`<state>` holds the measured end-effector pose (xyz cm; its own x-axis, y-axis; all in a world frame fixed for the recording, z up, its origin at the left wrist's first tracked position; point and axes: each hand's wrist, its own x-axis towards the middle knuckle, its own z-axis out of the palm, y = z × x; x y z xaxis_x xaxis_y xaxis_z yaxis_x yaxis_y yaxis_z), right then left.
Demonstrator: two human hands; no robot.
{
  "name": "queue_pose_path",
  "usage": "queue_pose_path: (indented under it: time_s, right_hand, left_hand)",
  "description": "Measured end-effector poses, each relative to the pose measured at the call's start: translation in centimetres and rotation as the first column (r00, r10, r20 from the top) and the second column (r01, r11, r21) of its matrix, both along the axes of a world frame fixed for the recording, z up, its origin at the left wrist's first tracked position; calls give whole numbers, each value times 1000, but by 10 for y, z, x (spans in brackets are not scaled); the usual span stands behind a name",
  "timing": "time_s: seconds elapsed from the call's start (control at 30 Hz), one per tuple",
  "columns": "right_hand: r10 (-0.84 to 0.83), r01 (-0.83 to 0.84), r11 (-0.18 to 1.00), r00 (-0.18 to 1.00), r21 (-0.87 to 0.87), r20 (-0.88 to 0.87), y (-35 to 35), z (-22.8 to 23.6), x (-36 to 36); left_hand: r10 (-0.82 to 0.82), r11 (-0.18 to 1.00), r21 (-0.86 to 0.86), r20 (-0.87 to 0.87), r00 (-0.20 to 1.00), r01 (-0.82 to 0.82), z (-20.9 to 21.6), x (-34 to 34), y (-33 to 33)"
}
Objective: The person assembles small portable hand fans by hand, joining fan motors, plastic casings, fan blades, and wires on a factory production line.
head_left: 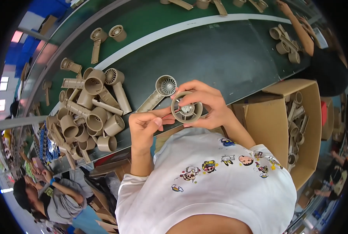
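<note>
In front of my chest, my right hand [207, 103] grips a round beige plastic fan housing [187, 120] by its outer wall. A small silvery motor [187, 109] sits inside it, held by spokes, with a bit of red wire beside it. My left hand [146, 124] is closed at the housing's left side, its fingers pinching a thin dark-red wire [166, 116] that runs toward the motor. Just beyond my hands, a beige fan housing with a long handle [166, 85] lies on the dark worktable [213, 54]; its grille shows inside the ring.
A big heap of beige fan housings [94, 85] covers the table's left side. More housings [117, 33] lie on the green belt [142, 15] behind a white strip. At right stands an open cardboard box [265, 121] with similar parts, near a co-worker's arm [303, 35].
</note>
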<state>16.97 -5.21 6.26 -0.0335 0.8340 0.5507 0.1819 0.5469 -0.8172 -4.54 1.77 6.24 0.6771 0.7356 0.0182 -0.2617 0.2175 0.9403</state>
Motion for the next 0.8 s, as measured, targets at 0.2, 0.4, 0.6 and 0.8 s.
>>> queue_pose_path:
  time_s: [0.2, 0.4, 0.6, 0.8]
  right_hand:
    - [94, -101, 991, 993, 87, 75, 15, 9, 1]
    - [277, -269, 953, 960, 137, -39, 27, 8, 5]
    - [308, -300, 946, 949, 120, -60, 30, 6, 7]
    - [0, -43, 986, 965, 159, 262, 27, 1, 11]
  left_hand:
    - [126, 991, -58, 70, 990, -123, 9, -4, -14]
    - [132, 978, -180, 149, 980, -104, 6, -9, -19]
    - [200, 959, -237, 180, 963, -155, -1, -3, -23]
    - [737, 461, 879, -300, 605, -126, 3, 20, -23]
